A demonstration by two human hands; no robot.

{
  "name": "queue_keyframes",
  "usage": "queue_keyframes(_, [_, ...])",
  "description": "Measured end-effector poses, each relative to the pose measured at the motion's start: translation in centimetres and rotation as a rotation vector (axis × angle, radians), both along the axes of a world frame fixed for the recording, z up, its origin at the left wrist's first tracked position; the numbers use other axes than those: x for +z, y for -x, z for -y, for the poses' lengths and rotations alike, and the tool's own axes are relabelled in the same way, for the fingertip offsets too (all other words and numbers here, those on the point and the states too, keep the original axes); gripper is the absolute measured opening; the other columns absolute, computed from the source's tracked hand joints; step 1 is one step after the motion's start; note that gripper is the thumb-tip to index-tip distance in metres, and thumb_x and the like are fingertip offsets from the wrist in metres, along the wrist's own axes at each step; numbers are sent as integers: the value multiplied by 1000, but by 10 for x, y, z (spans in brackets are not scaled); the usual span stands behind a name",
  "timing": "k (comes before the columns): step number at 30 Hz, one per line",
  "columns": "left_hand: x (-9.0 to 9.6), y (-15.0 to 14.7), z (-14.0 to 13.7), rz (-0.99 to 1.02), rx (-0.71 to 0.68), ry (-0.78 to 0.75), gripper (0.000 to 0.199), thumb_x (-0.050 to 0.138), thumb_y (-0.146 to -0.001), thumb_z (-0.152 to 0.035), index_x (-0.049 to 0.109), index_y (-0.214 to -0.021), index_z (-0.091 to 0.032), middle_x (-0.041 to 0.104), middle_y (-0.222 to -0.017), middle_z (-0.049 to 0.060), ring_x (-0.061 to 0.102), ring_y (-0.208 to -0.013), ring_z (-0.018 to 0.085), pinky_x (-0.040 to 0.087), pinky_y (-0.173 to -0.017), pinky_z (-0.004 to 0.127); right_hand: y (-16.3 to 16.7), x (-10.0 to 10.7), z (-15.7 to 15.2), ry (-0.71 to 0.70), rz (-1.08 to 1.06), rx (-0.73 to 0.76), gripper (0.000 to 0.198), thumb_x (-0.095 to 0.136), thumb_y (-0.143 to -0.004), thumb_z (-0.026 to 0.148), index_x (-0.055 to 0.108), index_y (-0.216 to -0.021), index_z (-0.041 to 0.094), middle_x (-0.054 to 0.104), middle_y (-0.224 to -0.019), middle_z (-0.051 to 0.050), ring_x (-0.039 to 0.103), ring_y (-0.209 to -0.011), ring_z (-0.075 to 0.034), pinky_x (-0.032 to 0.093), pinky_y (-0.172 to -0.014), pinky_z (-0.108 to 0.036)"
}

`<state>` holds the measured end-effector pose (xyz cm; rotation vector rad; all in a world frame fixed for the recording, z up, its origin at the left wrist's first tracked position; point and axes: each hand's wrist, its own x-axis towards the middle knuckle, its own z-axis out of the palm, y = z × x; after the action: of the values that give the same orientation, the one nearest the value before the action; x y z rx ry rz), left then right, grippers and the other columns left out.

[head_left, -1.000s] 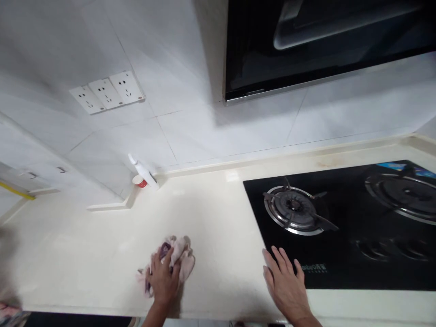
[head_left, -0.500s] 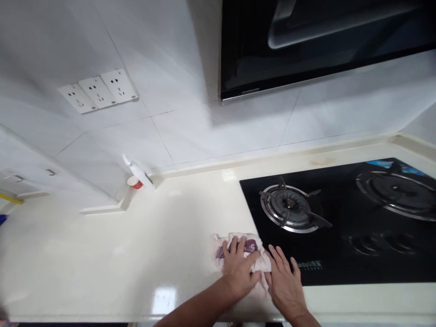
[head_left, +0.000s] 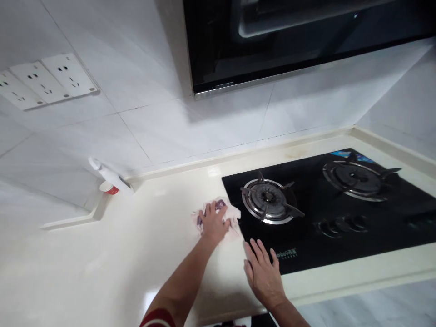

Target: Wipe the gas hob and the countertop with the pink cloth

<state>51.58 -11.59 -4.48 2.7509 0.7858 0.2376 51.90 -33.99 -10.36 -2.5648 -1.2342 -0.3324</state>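
One cloth [head_left: 233,213] lies beneath the spread left hand [head_left: 214,225], spilling right to the cooktop [head_left: 306,247]; the right hand [head_left: 266,275], flat and empty, rests apart.

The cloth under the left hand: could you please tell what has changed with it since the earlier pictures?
The cloth moved right across the counter to the left edge of the stove, then along it toward the wall, away from the right hand. The left hand moved with it, on top. The right hand stayed near the stove's front left corner.
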Motion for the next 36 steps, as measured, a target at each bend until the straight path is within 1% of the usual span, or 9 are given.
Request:
queue_keyframes(4, [9,-34,-31,-34,61,5,51,58,-90,-43,53,-140,-36,37,-157,10,29,-141,38,22,-111,68,-2,0,1,-7,-4,1,55,44,-94,27,44,-149,25,50,-150,-7,34,-145,-28,19,-117,-53])
queue_keyframes(8, [7,-17,-43,-41,102,-19,50,57,-90,-41,53,-140,-36,37,-158,9,30,-143,35,21,-114,65,-2,-2,2,-25,-9,6,55,44,-94,27,44,-149,24,51,-150,-7,35,-145,-27,18,-118,-53])
queue_keyframes(11, [3,30,-49,-54,219,-42,51,57,-89,-39,53,-140,-36,36,-159,8,29,-145,35,22,-114,64,-2,-2,2,-31,-17,6,57,44,-94,27,41,-151,25,50,-151,-7,35,-145,-28,19,-118,-54])
queue_keyframes(16, [-4,143,-49,-95,320,-117,50,52,-91,-33,52,-141,-36,36,-159,7,30,-147,32,23,-115,60,-1,-1,0,-36,-17,-2,58,44,-94,27,40,-152,25,49,-151,-7,36,-144,-29,19,-118,-54])
queue_keyframes(20, [-10,228,-29,-129,409,-208,47,48,-92,-30,55,-138,-35,38,-158,5,33,-146,30,26,-117,55,0,0,-1,-32,-14,-6,58,44,-94,27,40,-152,25,48,-152,-8,36,-144,-29,18,-118,-55])
queue_keyframes(23, [-11,261,-10,-129,481,-257,44,48,-93,-31,59,-135,-34,42,-156,5,35,-145,30,27,-116,54,1,1,-2,-24,-13,-12,56,43,-95,26,43,-150,23,48,-152,-9,36,-144,-29,18,-117,-56])
queue_keyframes(26, [-9,261,5,-130,519,-271,44,47,-93,-31,58,-136,-33,42,-155,7,33,-146,31,27,-115,56,1,2,-3,-17,-17,-12,55,42,-95,26,43,-150,23,47,-152,-8,35,-145,-29,18,-117,-56])
queue_keyframes(29, [-6,242,14,-122,482,-253,46,49,-92,-30,57,-137,-33,40,-156,8,30,-147,33,27,-115,57,1,2,-3,-14,-20,-11,57,43,-95,26,41,-151,24,47,-153,-8,34,-145,-29,19,-117,-56])
queue_keyframes(36, [-7,154,35,-92,239,-113,51,59,-85,-33,58,-137,-35,37,-158,7,26,-148,36,19,-117,61,0,7,-2,-29,-24,5,51,45,-98,35,46,-148,24,49,-151,-10,34,-145,-30,17,-117,-56])
